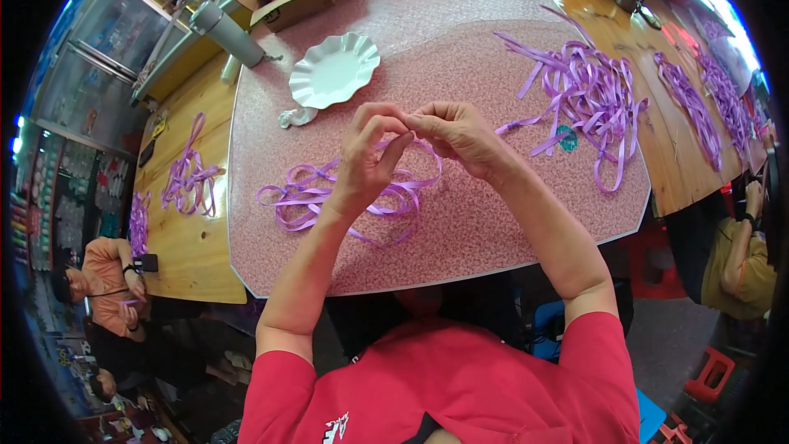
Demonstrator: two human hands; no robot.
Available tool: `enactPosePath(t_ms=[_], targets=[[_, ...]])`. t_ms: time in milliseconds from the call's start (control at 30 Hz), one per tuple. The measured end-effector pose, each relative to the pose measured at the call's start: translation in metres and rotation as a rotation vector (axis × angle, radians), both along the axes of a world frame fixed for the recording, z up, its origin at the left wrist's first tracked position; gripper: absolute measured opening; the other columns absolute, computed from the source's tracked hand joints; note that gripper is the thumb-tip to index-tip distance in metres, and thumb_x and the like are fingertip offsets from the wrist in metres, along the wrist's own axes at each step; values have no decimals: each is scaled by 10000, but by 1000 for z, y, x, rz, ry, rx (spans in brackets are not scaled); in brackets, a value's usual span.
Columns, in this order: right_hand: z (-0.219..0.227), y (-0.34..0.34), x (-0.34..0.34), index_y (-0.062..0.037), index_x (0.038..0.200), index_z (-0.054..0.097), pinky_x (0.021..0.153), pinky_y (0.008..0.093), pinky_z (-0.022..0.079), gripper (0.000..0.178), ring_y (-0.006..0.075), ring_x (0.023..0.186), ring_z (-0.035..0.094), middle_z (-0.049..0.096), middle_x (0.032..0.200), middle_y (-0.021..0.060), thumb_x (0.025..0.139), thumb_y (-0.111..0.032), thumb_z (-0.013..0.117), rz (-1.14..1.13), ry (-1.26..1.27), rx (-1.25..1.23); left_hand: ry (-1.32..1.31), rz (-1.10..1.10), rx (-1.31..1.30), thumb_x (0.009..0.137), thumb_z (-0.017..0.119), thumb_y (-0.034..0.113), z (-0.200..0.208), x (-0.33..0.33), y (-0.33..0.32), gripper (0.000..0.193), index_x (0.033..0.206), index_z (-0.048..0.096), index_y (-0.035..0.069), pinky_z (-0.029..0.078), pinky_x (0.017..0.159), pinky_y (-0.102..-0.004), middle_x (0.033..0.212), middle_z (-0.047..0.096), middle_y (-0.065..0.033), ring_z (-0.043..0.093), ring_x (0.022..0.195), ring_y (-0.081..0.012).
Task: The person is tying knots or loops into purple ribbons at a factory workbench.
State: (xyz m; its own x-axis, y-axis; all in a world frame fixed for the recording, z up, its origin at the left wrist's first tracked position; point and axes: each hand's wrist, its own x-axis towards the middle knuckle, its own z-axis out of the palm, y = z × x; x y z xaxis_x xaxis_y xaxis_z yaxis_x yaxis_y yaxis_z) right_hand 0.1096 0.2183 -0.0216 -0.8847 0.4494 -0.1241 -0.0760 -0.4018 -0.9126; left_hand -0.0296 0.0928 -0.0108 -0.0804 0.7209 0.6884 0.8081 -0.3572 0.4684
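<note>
Both my hands meet above the middle of the pink speckled tabletop (pixel 485 230), their fingertips pinched together. My left hand (pixel 371 154) has its thumb and fingers closed, and my right hand (pixel 459 133) pinches from the other side. A strand of purple ribbon rises to their fingertips, though the small part between them is mostly hidden. Under my left hand lie loose loops of the purple ribbon (pixel 288 190). To the right is a larger tangled heap of purple ribbon (pixel 585 86), with a round green piece (pixel 567 139) partly under it.
Beyond my hands stand a white scalloped plate (pixel 335 71) and a crumpled white wad (pixel 297 117). A grey bottle (pixel 226 33) and an open cardboard box (pixel 296 8) are farther back. More ribbon bundles (pixel 689 107) lie on the wooden tables; people sit at both sides.
</note>
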Motion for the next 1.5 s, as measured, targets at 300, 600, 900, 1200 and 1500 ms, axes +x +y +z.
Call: enactPosePath(t_ms=[300, 600, 900, 1200, 1500], targets=[[4, -13, -1, -86, 979, 625, 481, 185, 336, 113, 13, 596, 444, 542, 755, -71, 953, -195, 641, -150, 176, 238, -1148, -281, -290, 989, 582, 162, -1, 7, -1, 97, 1010, 586, 67, 468, 912, -300, 1029, 602, -42, 577, 981, -129], [6, -1, 4, -68, 973, 647, 567, 298, 515, 221, 179, 711, 635, 610, 907, 52, 771, -34, 732, -340, 364, 1447, -1440, -407, -542, 963, 603, 160, 4, -15, 0, 119, 995, 626, 48, 494, 878, -317, 993, 662, -66, 631, 927, -146], [4, -4, 2, -40, 934, 633, 589, 305, 505, 155, 177, 703, 624, 611, 872, 64, 805, -19, 714, -373, 285, 1313, -1143, -188, -412, 930, 658, 129, 5, 3, -7, 161, 1042, 633, 15, 492, 859, -276, 951, 663, -45, 614, 895, -107], [2, -2, 0, 8, 907, 650, 549, 246, 420, 93, 103, 648, 535, 608, 837, 54, 847, -26, 712, -339, 258, 1167, -1073, -60, -291, 938, 681, 176, -13, 6, 1, 200, 1057, 641, 20, 470, 750, -205, 919, 649, -10, 577, 819, -59], [-2, -8, 0, -21, 922, 685, 631, 191, 450, 98, 28, 716, 535, 626, 793, -43, 918, -119, 685, -378, 82, 552, -1065, -54, -181, 987, 593, 124, -14, 24, 10, 132, 1070, 592, 21, 450, 753, -191, 975, 620, -12, 547, 874, -51]])
